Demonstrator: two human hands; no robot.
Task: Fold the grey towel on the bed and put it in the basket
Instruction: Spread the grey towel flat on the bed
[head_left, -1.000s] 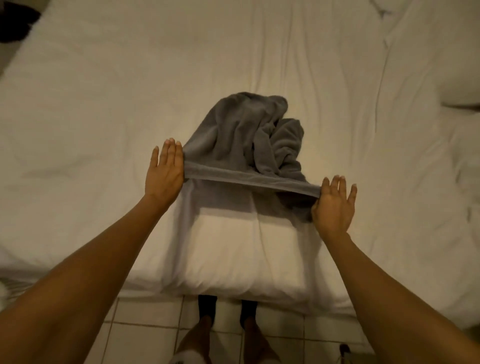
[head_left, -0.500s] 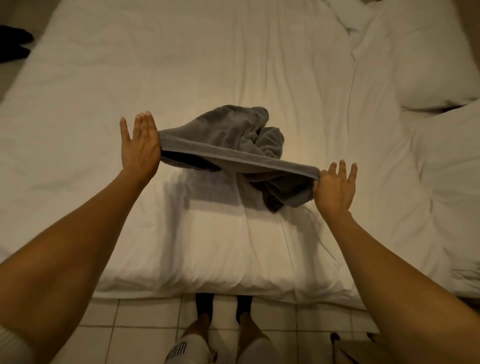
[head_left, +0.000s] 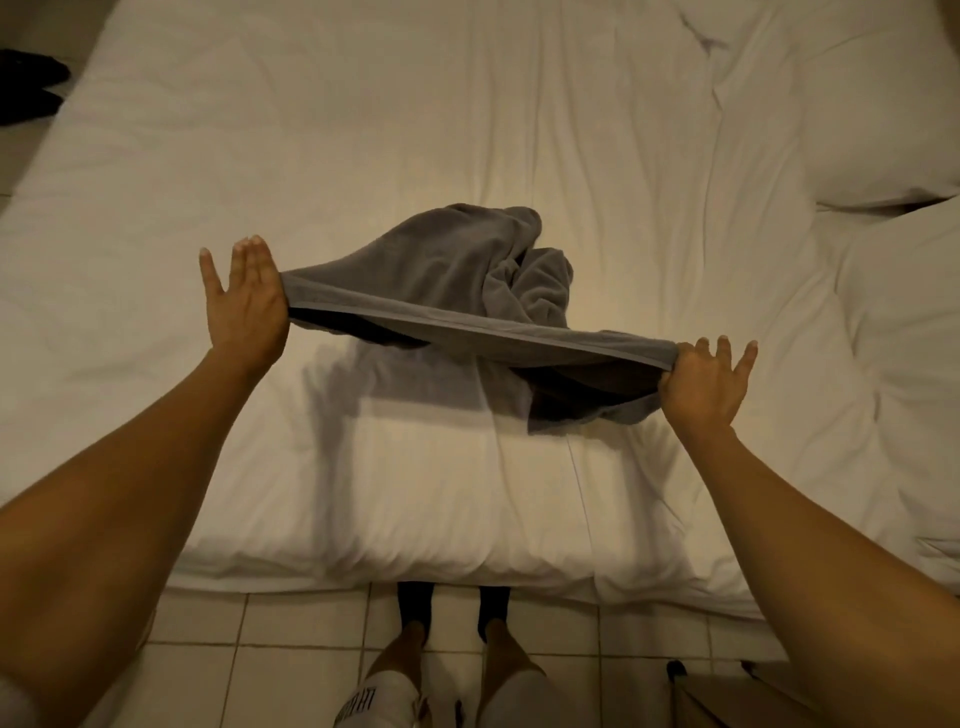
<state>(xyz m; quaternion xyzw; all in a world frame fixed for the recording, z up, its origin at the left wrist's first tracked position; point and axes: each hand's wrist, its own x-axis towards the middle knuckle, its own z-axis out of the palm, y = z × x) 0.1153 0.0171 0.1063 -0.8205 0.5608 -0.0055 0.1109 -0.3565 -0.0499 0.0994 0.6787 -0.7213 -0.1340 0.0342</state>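
Note:
The grey towel (head_left: 447, 265) hangs stretched above the white bed (head_left: 363, 130), its near hem pulled taut between my hands. My left hand (head_left: 244, 306) pinches the left corner with the thumb, the other fingers spread upward. My right hand (head_left: 706, 379) grips the right corner, lower and nearer to me, fingers fanned. The far part of the towel lies bunched on the sheet, and a loose flap droops under the right corner. The basket is not clearly in view.
White pillows (head_left: 883, 130) lie at the bed's right side. Tiled floor (head_left: 291, 649) and my feet (head_left: 415, 613) show below the bed's near edge. A brown object's corner (head_left: 727, 696) sits at the bottom right. Dark items (head_left: 26, 83) lie on the floor at top left.
Both hands have lifted the towel's near hem off the bed and moved apart, stretching it wider. The left hand rose higher than the right.

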